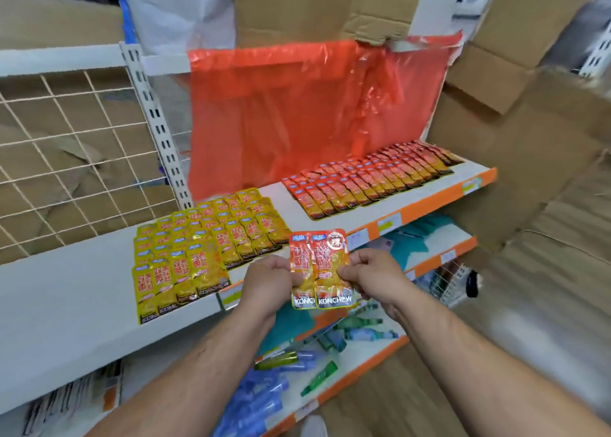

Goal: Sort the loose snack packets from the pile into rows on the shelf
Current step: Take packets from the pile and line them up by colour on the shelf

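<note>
Nearest, both forearms reach in from below, and the left hand (pixel 267 276) and right hand (pixel 373 274) each pinch one side of two red packets (pixel 322 268), thumbs on the front and fingers curled behind. The pair is held upright and overlapping side by side, in the air just in front of the shelf's orange front lip (pixel 429 201) and above the lower shelves (pixel 373 350), where green and blue items lie loose. On the white shelf (pixel 66 287), overlapped yellow packets (pixel 205 238) lie in rows, and the nearest ones reach the front edge. Bare white board stretches to their left. A strip of bare shelf separates them from the rows of red packets (pixel 373 178) farther right, which stop a little short of the lip. Behind both blocks a red plastic bag (pixel 297 112) hangs down to the shelf, a wire grid (pixel 66 139) backs the left bay, and cardboard boxes (pixel 529 139) crowd the right.
</note>
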Tool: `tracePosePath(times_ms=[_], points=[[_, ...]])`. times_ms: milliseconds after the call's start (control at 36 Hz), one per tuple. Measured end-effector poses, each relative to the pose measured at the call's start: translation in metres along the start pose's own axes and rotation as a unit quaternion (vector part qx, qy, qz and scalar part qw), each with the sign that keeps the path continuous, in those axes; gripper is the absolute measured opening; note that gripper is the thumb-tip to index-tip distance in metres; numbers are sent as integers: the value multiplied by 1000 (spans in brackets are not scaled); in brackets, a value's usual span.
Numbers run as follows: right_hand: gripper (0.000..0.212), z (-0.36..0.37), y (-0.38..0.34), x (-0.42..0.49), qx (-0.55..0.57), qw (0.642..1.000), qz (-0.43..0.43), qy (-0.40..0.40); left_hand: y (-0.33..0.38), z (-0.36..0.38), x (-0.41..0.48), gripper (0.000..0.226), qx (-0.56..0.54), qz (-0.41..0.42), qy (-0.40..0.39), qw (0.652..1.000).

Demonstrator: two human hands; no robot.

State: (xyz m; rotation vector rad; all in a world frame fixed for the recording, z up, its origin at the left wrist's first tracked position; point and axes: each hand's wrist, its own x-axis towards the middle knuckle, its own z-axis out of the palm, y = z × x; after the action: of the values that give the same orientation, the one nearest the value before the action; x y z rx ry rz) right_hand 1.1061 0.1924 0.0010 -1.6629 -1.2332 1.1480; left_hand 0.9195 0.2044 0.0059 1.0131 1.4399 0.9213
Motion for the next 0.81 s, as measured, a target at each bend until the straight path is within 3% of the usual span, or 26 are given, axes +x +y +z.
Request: tracePosePath(times_ms=[194, 306, 417, 611, 806], points=[[31, -68, 5, 60, 5, 998, 22, 60, 30, 74, 67, 15, 4, 9, -57, 998], [19, -106, -1, 94, 5, 996, 34, 78, 55, 114, 101, 14, 1, 5, -94, 996], [21, -140, -3, 127, 11, 992, 41, 115, 75, 153, 140, 21, 13, 12, -133, 991], [37, -193, 11, 162, 38, 985, 51, 162, 95, 222, 178, 24, 14, 10, -162, 987], [30, -264, 29, 201, 41, 985, 52, 162, 109, 295, 206, 27, 34, 34, -158, 986]])
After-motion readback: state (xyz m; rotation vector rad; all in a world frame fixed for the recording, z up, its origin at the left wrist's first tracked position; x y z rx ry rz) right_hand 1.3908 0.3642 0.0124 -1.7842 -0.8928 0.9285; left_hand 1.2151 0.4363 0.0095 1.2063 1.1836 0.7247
